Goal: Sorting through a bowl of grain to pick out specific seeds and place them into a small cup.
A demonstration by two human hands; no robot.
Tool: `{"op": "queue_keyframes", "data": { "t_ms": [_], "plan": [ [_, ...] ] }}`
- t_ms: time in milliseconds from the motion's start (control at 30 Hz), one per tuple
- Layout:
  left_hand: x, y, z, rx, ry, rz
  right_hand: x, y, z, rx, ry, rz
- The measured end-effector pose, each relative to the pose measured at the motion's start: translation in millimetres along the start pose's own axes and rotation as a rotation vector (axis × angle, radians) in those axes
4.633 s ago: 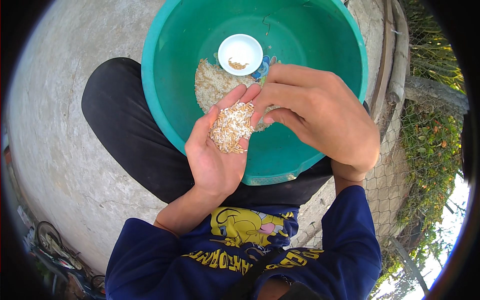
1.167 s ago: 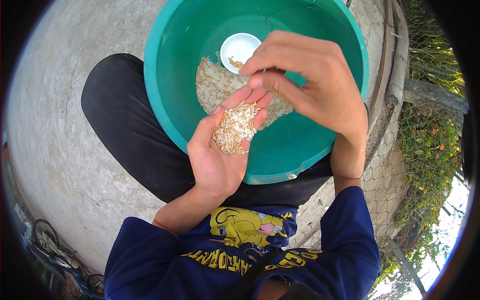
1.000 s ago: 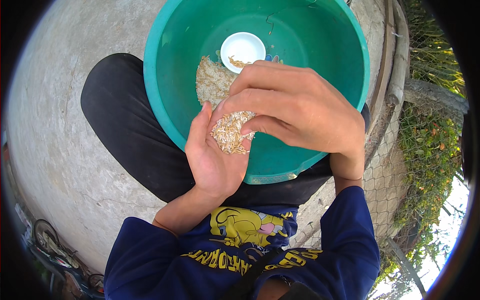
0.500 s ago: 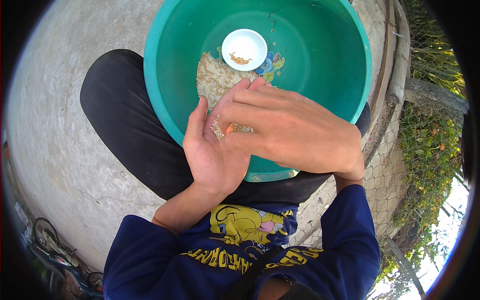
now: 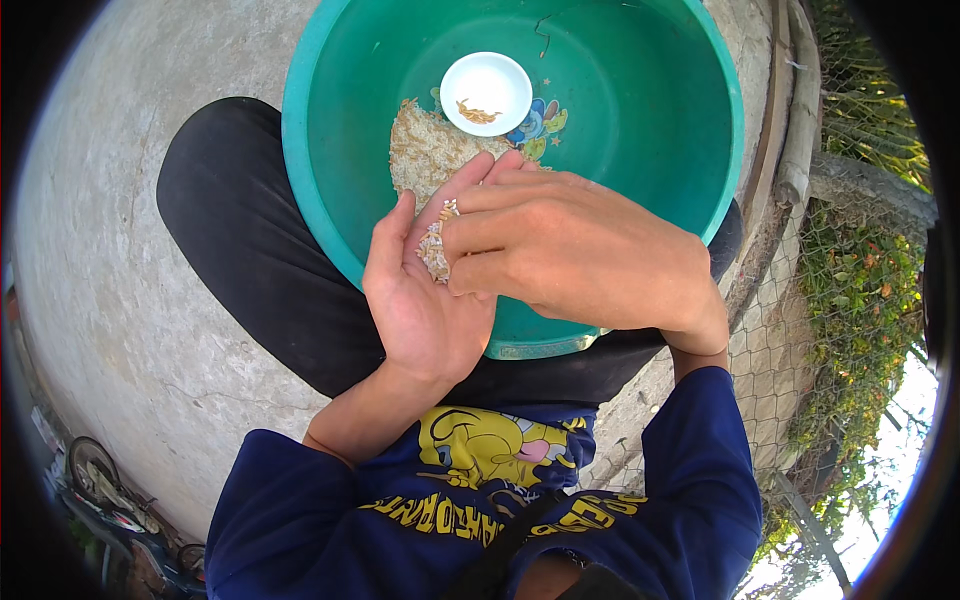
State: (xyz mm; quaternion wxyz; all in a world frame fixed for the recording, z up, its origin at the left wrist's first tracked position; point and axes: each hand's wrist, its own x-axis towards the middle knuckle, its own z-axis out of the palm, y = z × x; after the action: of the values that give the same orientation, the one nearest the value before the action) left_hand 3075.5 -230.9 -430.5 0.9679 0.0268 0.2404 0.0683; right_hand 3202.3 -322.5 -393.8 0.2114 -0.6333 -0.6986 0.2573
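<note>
Down from the white bowl (image 5: 488, 78), on the person's side of it, both hands were busy over a palmful of mixed grain (image 5: 435, 252). Left hand (image 5: 428, 310) was doing dish duty: palm up, loosely cupped and uncurled, with the pale and tan bits just sitting in it, nearer the person than the bowl. Right hand (image 5: 595, 252) came across from the bowl's right, its grip bent down over the palm and covering a good part of the grain. Couldn't tell whether that grip was pinching a piece or only nudging stuff around, tbh. Looked to me like the picking-through step, with sorting very much underway: a small cluster of brown grains (image 5: 478, 113) lay inside the bowl, and a wide heap (image 5: 425, 155) of mixed grain spread in the green tub (image 5: 650, 110) just beside the bowl, on its left and near side. My read is that the next move called for a light fingertip pinch on one tan grain, lifted clear without dragging the pale ones along, while the cupped palm stayed level. The route from palm to bowl was short, so steadiness mattered more than reach.
</note>
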Motion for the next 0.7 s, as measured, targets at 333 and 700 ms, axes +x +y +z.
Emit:
{"op": "queue_keyframes", "data": {
  "t_ms": [333,700],
  "plan": [
    [-1,1,4,0.008,0.03,-0.003,0,-1,0,0.022,0.067,0.002],
    [-1,1,7,0.011,0.096,0.041,-9,20,-44,0.052,0.429,0.118]
  ]
}}
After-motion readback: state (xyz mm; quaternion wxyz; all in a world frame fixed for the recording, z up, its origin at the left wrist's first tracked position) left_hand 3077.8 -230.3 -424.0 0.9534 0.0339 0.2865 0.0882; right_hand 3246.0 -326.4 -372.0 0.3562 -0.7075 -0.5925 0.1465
